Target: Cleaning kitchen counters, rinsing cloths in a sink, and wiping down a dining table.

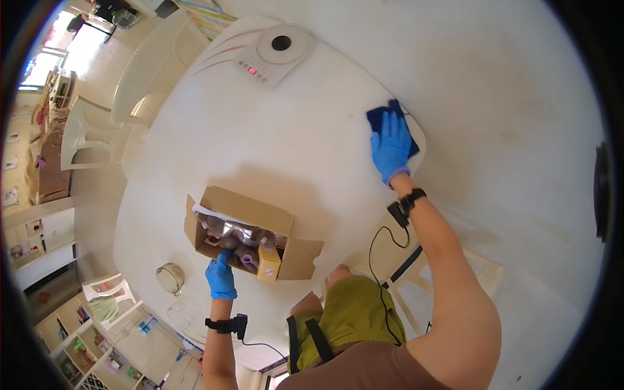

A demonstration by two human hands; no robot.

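Observation:
My left hand [221,278], in a blue glove, grips the near wall of an open cardboard box [246,204], its thumb over the rim. Inside the box lie greyish-brown rounded things, a purple ring-shaped piece [249,262], clear plastic and a small yellow carton [268,263]. Far to the right, my gloved right hand [393,144] presses a dark blue cloth [376,117] against the white table [292,131], close to its edge. The palm lies flat and covers the cloth's middle.
An induction cooktop [270,53] with a lit red display sits at the table's far end. A glass cup [170,279] and a clear glass vessel [180,314] stand left of my left hand. White chairs [92,131] line the left side. Cables [371,253] hang from both wrist bands.

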